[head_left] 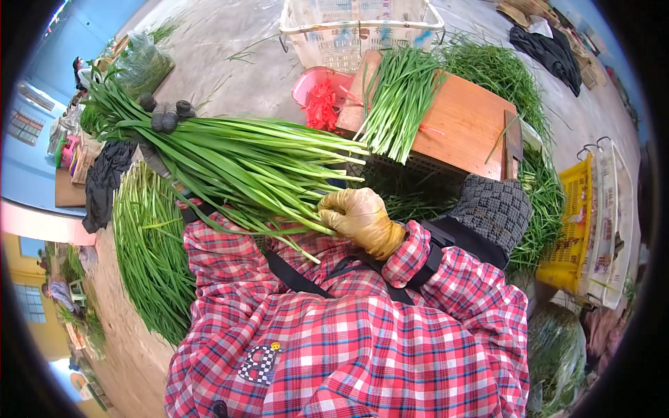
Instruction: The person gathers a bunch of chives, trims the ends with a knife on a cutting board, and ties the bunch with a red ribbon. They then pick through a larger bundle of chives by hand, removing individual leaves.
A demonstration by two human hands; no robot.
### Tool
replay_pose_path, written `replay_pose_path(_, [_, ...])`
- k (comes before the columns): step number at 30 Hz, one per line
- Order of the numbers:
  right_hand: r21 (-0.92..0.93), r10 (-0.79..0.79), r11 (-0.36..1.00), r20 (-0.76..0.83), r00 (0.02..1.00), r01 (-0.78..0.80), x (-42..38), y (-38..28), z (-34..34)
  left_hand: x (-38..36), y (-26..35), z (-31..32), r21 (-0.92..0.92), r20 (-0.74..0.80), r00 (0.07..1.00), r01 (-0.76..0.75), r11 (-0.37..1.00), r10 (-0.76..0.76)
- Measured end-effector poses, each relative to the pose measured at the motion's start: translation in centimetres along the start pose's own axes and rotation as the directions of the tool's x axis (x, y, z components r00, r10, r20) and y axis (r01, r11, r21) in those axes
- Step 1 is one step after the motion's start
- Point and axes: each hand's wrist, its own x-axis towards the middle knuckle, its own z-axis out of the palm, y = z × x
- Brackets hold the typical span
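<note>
My left hand [167,117], in a dark grey glove, is wrapped round the leafy part of a large bunch of garlic chives [251,150]. The bunch lies across my front, its pale cut ends fanned to the right. My right hand [359,217], in a yellowish rubber glove, is closed in a pinch on a few chive stalks at the lower edge of the fan. A smaller sheaf of chives [404,97] rests on a brown wooden board [468,129] just beyond my hands.
Behind the board stands a white plastic crate [362,35], with red ties [321,104] in a pink basin [306,85] near it. Heaped chives [150,244] lie at left, more greens [491,73] at right. Yellow [573,223] and white crates [613,230] stand far right.
</note>
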Motion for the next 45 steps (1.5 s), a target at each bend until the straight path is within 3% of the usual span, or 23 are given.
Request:
replay_pose_path(2, [0.190, -0.121, 0.974, -0.022, 0.992, 0.123, 0.1, 1.1, 0.9, -0.1, 0.4, -0.4, 0.069, -0.025, 0.998, -0.050, 0.996, 0.052])
replay_pose_path(3, [0.191, -0.121, 0.974, -0.019, 0.992, 0.123, 0.2, 1.5, 1.2, 0.1, 1.0, -1.0, 0.109, 0.025, 0.999, -0.024, 0.994, 0.021])
replay_pose_path(5, [0.590, -0.028, 0.800, 0.218, 0.975, -0.109, 0.2, 2.2, 1.6, -0.3, 1.7, -2.0, 0.151, 0.073, 0.997, 0.001, 0.988, -0.012])
replay_pose_path(6, [0.590, -0.030, 0.800, 0.221, 0.975, -0.109, 0.0, 1.9, 1.2, -0.6, 1.5, -1.7, 0.094, 0.029, 0.999, -0.023, 0.995, 0.021])
replay_pose_path(8, [0.765, -0.081, 0.596, 0.360, 0.929, -0.245, -0.6, 0.4, -0.6, -0.8, 1.1, -1.1, 0.039, -0.018, 0.999, -0.048, 0.998, 0.049])
replay_pose_path(9, [0.747, -0.064, 0.597, 0.409, 0.910, -0.294, -0.9, -0.6, -1.7, -0.8, 1.0, -0.8, 0.017, -0.011, 0.999, -0.048, 0.999, 0.048])
replay_pose_path(10, [0.746, -0.065, 0.597, 0.412, 0.909, -0.295, -1.1, -0.8, -2.1, -0.8, 0.8, -0.4, -0.005, -0.003, 0.999, -0.048, 0.999, 0.048])
replay_pose_path(13, [0.867, -0.133, 0.416, 0.358, 0.924, -0.276, -1.5, -0.8, -2.4, -0.6, 0.3, 0.2, 0.017, 0.050, 0.999, -0.009, 1.000, 0.008])
replay_pose_path(20, [0.918, -0.219, 0.358, 0.260, 0.940, -0.170, -2.0, -1.7, -5.3, 0.3, -0.7, 1.5, 0.076, 0.176, 0.980, 0.085, 0.994, -0.097])
replay_pose_path(22, [0.850, -0.198, 0.460, 0.379, 0.904, -0.256, -2.8, -2.1, -7.8, 0.0, -0.4, 0.5, 0.003, 0.158, 0.986, 0.057, 0.998, -0.057])
replay_pose_path(24, [0.612, -0.009, 0.733, 0.446, 0.895, -0.298, -2.5, -0.9, -7.4, -0.2, 0.1, -0.4, -0.087, 0.125, 0.992, 0.014, 0.996, -0.003])
replay_pose_path(26, [0.378, -0.199, 0.915, 0.113, 0.973, 0.143, -2.1, -0.6, -5.2, -0.2, -0.2, -0.3, -0.071, 0.105, 0.994, 0.010, 0.997, -0.002])
replay_pose_path(30, [0.019, -0.122, 0.992, 0.042, 0.992, 0.121, -1.7, -1.1, -2.2, 0.0, -0.2, -0.1, -0.037, 0.079, 0.997, 0.006, 0.999, -0.003])
replay_pose_path(33, [-0.024, -0.083, 0.996, 0.039, 0.996, 0.084, -1.3, -2.3, -2.2, 0.0, -0.4, 0.0, -0.023, 0.062, 0.998, 0.009, 1.000, -0.008])
replay_pose_path(34, [-0.023, -0.082, 0.996, 0.037, 0.996, 0.083, -1.1, -2.1, -1.8, 0.1, -0.5, -0.1, -0.022, 0.058, 0.998, 0.007, 1.000, -0.005])
replay_pose_path(36, [0.174, -0.117, 0.979, 0.042, 0.992, 0.108, -0.5, -1.5, -0.8, 0.1, -0.6, -0.1, -0.011, 0.048, 0.999, 0.002, 1.000, -0.002])
replay_pose_path(38, [0.212, -0.152, 0.965, -0.020, 0.988, 0.153, 0.1, -1.6, -0.3, 0.1, -0.7, 0.0, 0.000, 0.040, 0.999, 0.000, 1.000, 0.000])
replay_pose_path(40, [0.180, -0.106, 0.980, 0.130, 0.986, 0.082, 0.6, -1.8, -0.6, 0.1, -0.8, 0.2, 0.020, 0.034, 0.999, 0.005, 1.000, -0.006])
replay_pose_path(41, [0.443, -0.083, 0.896, 0.191, 0.978, -0.010, 1.0, -0.4, 0.2, 0.2, -0.9, 0.2, 0.031, 0.031, 0.999, 0.008, 0.999, -0.009])
replay_pose_path(42, [0.444, -0.082, 0.896, 0.190, 0.978, -0.011, 1.0, 0.0, 0.4, 0.2, -0.9, 0.1, 0.039, 0.023, 1.000, 0.011, 0.999, -0.012])
replay_pose_path(44, [0.745, -0.025, 0.611, 0.357, 0.934, -0.269, 0.9, 0.5, 0.3, -0.1, -1.0, 0.0, 0.061, 0.011, 1.000, 0.013, 0.998, -0.014])
replay_pose_path(45, [0.742, -0.017, 0.594, 0.399, 0.917, -0.312, 0.6, -0.4, -0.7, -0.1, -1.1, 0.0, 0.073, 0.003, 1.000, 0.011, 0.997, -0.011])
